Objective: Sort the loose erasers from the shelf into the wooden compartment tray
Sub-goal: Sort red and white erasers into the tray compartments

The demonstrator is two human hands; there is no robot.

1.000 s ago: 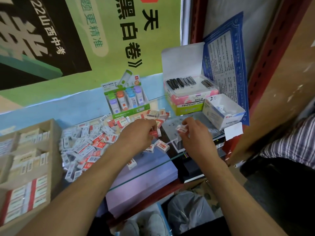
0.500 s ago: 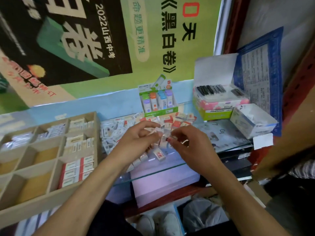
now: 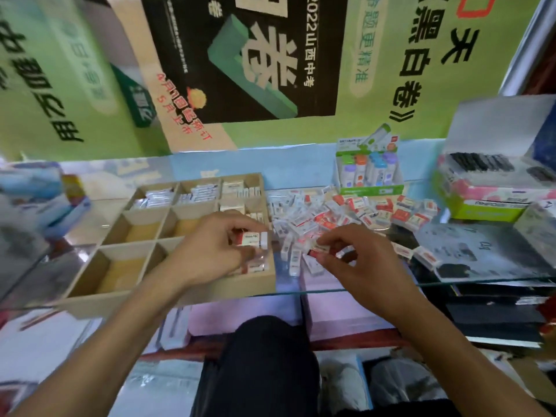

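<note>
Wooden tray (image 3: 90, 299): left hand (image 3: 207, 254) pinches an eraser (image 3: 251, 238); right hand (image 3: 358, 263) pinches another eraser (image 3: 320, 250).

Left hand (image 3: 210, 251) moved left w/ an eraser (image 3: 251, 238), now over wooden tray's (image 3: 168, 296) near-right compartment; right hand (image 3: 358, 260) picked another eraser (image 3: 319, 249).

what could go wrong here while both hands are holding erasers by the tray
1. The left hand pinches an eraser over the wooden tray's near right compartment, which already holds erasers; dropped carelessly, it might land askew or in the wrong compartment.
2. The right hand holds a red-and-white eraser close to the glass shelf edge; a slip could send it to the floor.
3. The loose pile lies near that hand, so a sweep might scatter it.
</note>
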